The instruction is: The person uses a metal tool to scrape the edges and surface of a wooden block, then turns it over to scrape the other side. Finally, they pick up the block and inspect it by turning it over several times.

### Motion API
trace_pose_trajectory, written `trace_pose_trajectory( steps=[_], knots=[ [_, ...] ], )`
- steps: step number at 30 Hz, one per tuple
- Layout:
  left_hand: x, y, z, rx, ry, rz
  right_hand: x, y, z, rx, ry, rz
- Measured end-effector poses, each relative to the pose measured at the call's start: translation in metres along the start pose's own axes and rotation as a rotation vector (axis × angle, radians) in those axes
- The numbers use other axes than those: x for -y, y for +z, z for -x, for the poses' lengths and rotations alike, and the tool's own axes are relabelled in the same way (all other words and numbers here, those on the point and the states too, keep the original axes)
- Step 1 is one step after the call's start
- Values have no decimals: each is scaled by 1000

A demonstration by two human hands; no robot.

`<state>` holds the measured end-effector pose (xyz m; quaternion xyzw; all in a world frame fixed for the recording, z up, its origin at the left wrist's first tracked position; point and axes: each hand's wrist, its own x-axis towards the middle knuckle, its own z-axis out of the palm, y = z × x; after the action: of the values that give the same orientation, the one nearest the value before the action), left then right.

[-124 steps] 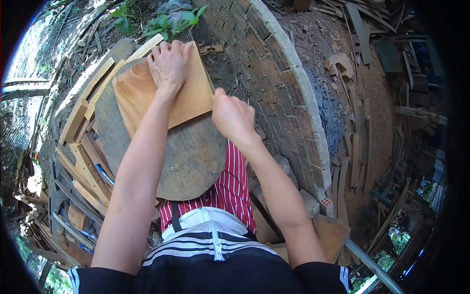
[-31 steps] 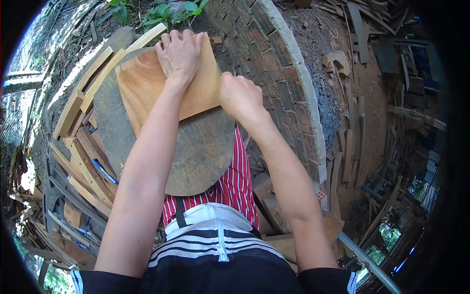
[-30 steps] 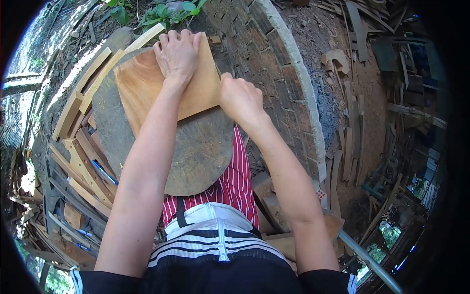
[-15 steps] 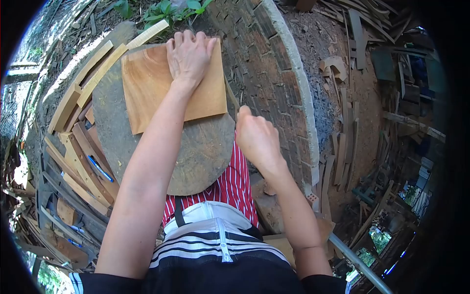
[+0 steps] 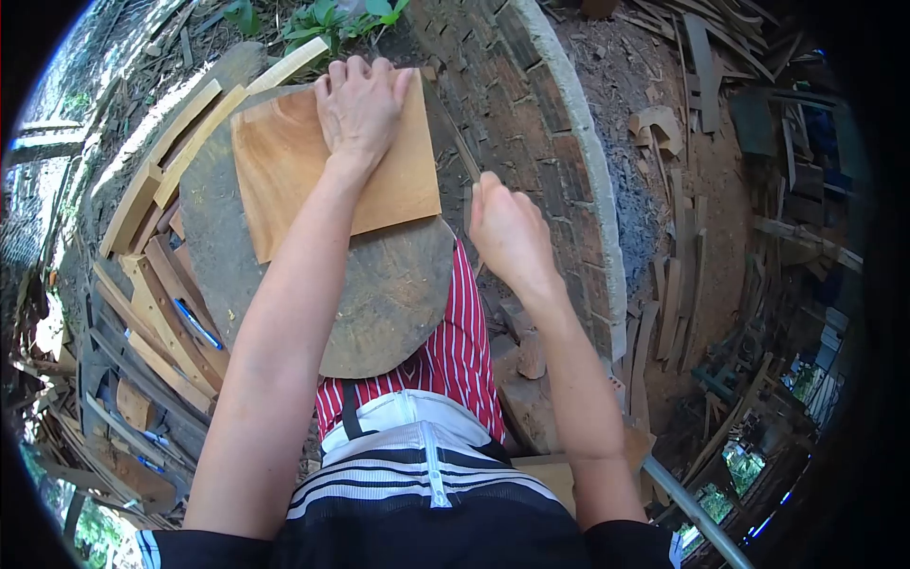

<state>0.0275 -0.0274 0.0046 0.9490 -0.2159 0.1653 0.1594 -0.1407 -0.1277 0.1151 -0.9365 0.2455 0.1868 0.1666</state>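
Note:
A flat, squarish wooden board (image 5: pixel 284 156) lies on a round wooden stump top (image 5: pixel 379 313). Across the board's upper part rests my left hand (image 5: pixel 360 109), its fingers bent over the far edge. To the right of the board my right hand (image 5: pixel 512 228) is closed round the end of a thin, long tool (image 5: pixel 462 147), which slants up and left toward the board's right edge. The tool's far end is hard to make out, and its handle is hidden in my fist.
Curved wood strips (image 5: pixel 142 204) and a blue pen (image 5: pixel 196 322) are left of the stump. A low brick wall (image 5: pixel 569 161) curves along the right, with wood offcuts (image 5: pixel 675 284) beyond. A metal pipe (image 5: pixel 697 507) is at the lower right.
My right hand has moved up and to the right, and more of the thin tool shows. My left hand stays on the board, which has hardly moved.

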Motion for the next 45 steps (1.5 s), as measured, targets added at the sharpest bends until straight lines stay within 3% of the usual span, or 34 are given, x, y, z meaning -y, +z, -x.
trace_pose_trajectory(
  steps=[3, 13, 16, 18, 23, 32, 35, 38, 42, 44, 45],
  knots=[
    [6, -1, 6, 18, -9, -18, 15, 9, -17, -20, -129, -53],
    [5, -1, 3, 36, -16, -26, 10, 32, -41, 130, -135, -142],
    [6, 1, 1, 45, -20, -41, 1, 17, -9, 195, -76, -44],
    [4, 1, 5, 44, -12, -53, -2, 7, -11, 111, -18, -59],
    [4, -2, 3, 81, -34, -33, 19, 5, -29, 122, -155, -89],
    [5, 2, 3, 5, -10, -1, 21, 13, -27, 57, -138, -47],
    [5, 1, 3, 42, -28, -5, 3, 25, -24, 288, -122, -26],
    [6, 1, 3, 39, -15, -23, -28, 28, 23, 258, 26, -18],
    [5, 0, 4, 18, -8, -17, -10, 11, -12, 64, 54, -51],
    [5, -1, 3, 42, -7, -27, 10, 16, -28, 122, -136, 14],
    [5, -1, 2, 35, -3, -26, 15, 23, -20, 10, -220, 44]
  ],
)
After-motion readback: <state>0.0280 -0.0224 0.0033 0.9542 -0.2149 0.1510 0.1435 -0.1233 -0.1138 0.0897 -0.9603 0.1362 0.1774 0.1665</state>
